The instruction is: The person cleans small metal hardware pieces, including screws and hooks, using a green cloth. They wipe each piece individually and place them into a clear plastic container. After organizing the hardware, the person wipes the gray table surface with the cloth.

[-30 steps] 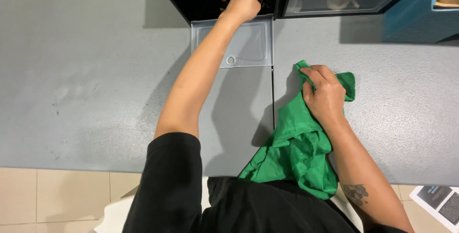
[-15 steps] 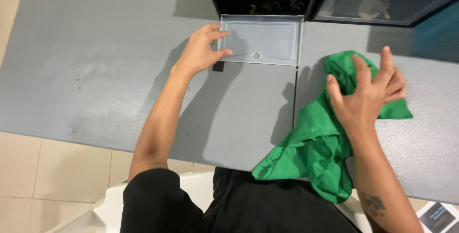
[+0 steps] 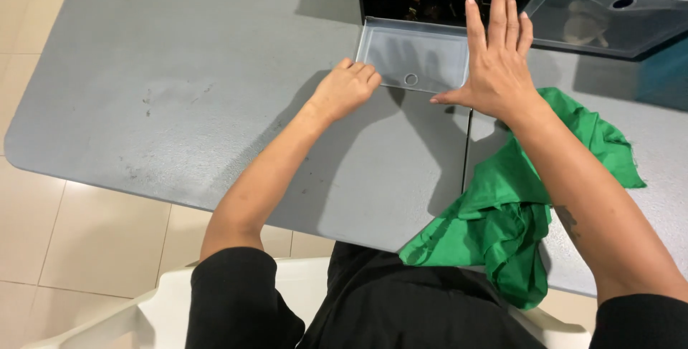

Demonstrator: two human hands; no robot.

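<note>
The left hand is curled loosely with the knuckles up and the forearm stretched forward, bare below a black sleeve, while the right hand is raised flat and open, fingers together and pointing away, thumb out to the side, holding nothing.

A grey bench with a rounded corner and faint scuff marks spreads out left of the fingers. A dark seam splits its top below them. Beige floor tiles lie beyond its near edge, beside a white plastic chair.
</note>
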